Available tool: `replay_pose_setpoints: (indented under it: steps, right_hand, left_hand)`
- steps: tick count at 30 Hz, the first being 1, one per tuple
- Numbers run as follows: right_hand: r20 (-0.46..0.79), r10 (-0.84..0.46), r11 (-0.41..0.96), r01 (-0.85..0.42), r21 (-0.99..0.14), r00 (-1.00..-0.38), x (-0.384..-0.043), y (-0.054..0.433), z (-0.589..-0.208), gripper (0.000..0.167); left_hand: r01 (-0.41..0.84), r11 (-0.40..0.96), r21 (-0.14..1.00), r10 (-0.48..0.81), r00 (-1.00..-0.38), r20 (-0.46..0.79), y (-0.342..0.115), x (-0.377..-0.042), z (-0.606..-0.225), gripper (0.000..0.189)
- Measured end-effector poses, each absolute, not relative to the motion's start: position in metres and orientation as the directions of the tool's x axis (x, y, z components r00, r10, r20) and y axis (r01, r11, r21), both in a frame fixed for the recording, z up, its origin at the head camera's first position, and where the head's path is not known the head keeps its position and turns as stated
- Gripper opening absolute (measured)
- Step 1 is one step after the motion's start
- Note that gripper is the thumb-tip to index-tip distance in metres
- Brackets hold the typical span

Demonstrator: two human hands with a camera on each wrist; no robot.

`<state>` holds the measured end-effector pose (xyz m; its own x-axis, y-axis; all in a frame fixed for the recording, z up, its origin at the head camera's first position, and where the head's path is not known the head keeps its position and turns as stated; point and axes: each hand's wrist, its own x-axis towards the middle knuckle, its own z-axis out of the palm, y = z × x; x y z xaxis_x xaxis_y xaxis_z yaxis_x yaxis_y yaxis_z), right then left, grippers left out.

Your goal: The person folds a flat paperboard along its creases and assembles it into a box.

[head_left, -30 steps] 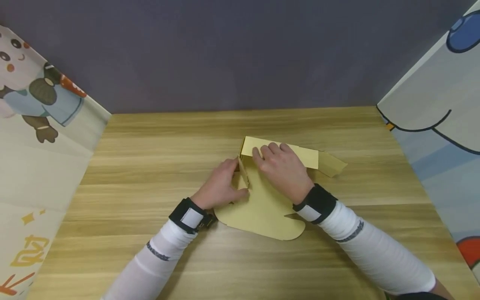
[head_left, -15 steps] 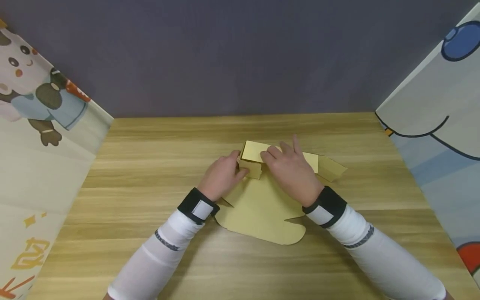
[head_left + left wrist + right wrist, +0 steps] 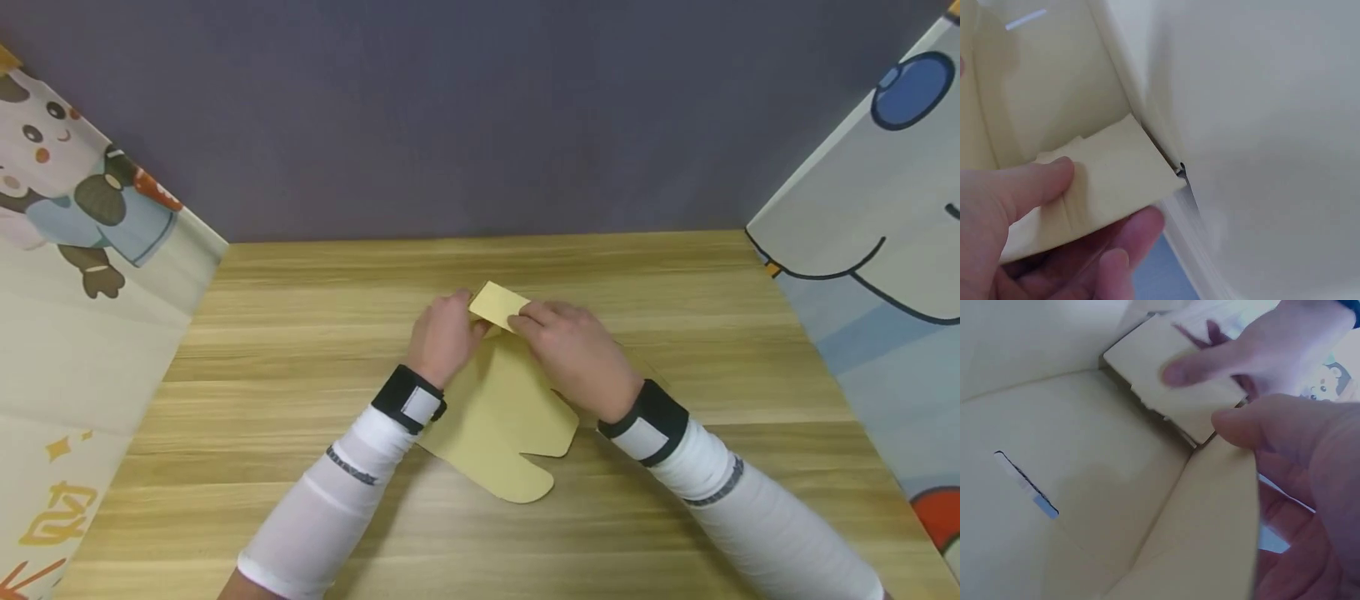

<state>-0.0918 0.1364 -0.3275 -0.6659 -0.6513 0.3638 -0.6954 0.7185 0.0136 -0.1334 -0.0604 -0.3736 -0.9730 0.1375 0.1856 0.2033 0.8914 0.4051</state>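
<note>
A flat cardboard box blank (image 3: 502, 408), part folded, lies on the table with a rounded flap toward the front. Its far side wall (image 3: 495, 305) stands folded up. At the wall's left end, my left hand (image 3: 444, 337) pinches a small end flap (image 3: 1116, 169) between thumb and fingers. My right hand (image 3: 577, 358) grips the same wall farther right, thumb on the inner face and fingers behind. In the right wrist view, the end flap (image 3: 1138, 359) is bent inward across the corner, beside the side wall (image 3: 1204, 512). A narrow slot (image 3: 1025, 482) cuts through the cardboard.
The wood-grain table (image 3: 300, 342) extends around the cardboard on all sides. A dark wall (image 3: 480, 117) rises behind it. Panels with cartoon prints, a left panel (image 3: 97, 350) and a right panel (image 3: 885, 333), flank the table.
My left hand has folded the end flap inward and moved up to the corner. The cardboard has turned clockwise, and its front part has shifted left. My right hand keeps hold of the far wall.
</note>
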Motion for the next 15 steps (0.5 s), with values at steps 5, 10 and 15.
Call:
replay_pose_setpoints:
  steps: [5,10,15]
  right_hand:
    - [0.355,-0.65,0.723,-0.691,0.016,-0.672,-0.085,0.129,-0.328,0.031]
    - [0.363,-0.643,0.727,-0.687,0.012,-0.674,-0.081,0.125,-0.328,0.032]
    - [0.371,-0.646,0.722,-0.692,0.013,-0.668,-0.08,0.123,-0.329,0.031]
  left_hand:
    - [0.185,0.917,0.352,0.097,-0.962,0.253,-0.062,-0.141,-0.376,0.016]
    - [0.176,0.922,0.344,0.086,-0.962,0.26,-0.063,-0.146,-0.377,0.013]
    - [0.174,0.932,0.319,0.082,-0.956,0.282,-0.063,-0.148,-0.378,0.012]
